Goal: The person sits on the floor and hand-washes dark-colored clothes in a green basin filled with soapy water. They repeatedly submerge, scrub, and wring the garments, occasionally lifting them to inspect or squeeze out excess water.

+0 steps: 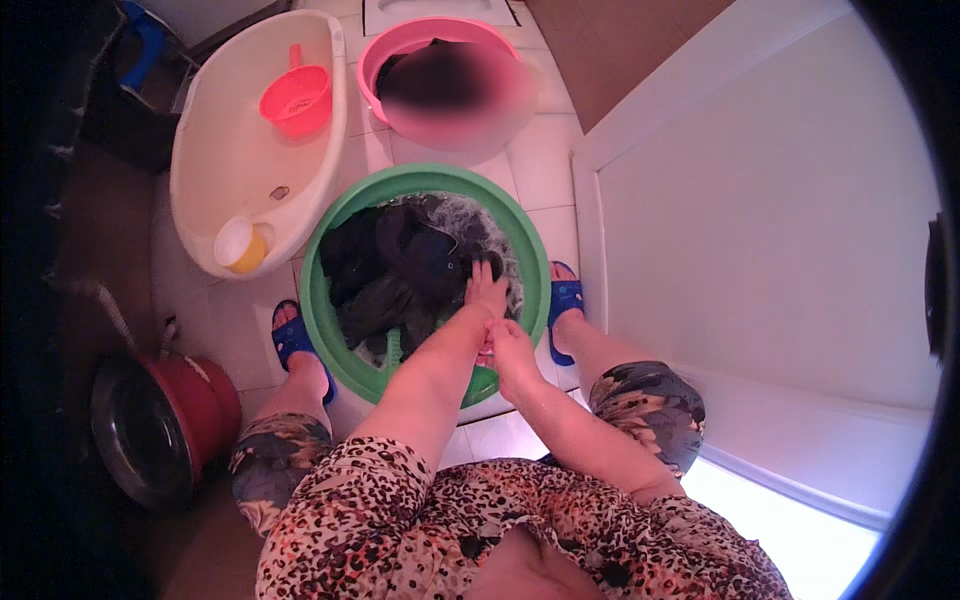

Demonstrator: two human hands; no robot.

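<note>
A green basin [318, 330] stands on the floor between my feet, holding dark wet clothes [400, 250] in sudsy water. My left hand [487, 288] reaches over the basin's right side, its fingers stretched apart at the edge of the clothes and the foam. Just below it, my right hand [511, 352] is closed by my left wrist, its fingertips against or beside that wrist. Whatever those fingers hold, if anything, is hidden. Part of a green ridged washboard [395, 345] shows at the basin's near side, partly behind my left forearm.
A white baby bathtub [190, 170] lies at the far left, with a pink dipper [298, 105] and a yellow cup [243, 247] in it. A pink basin [368, 75] of dark cloth stands beyond. At left is a red bucket [205, 410]; a white door [760, 200] rises at right.
</note>
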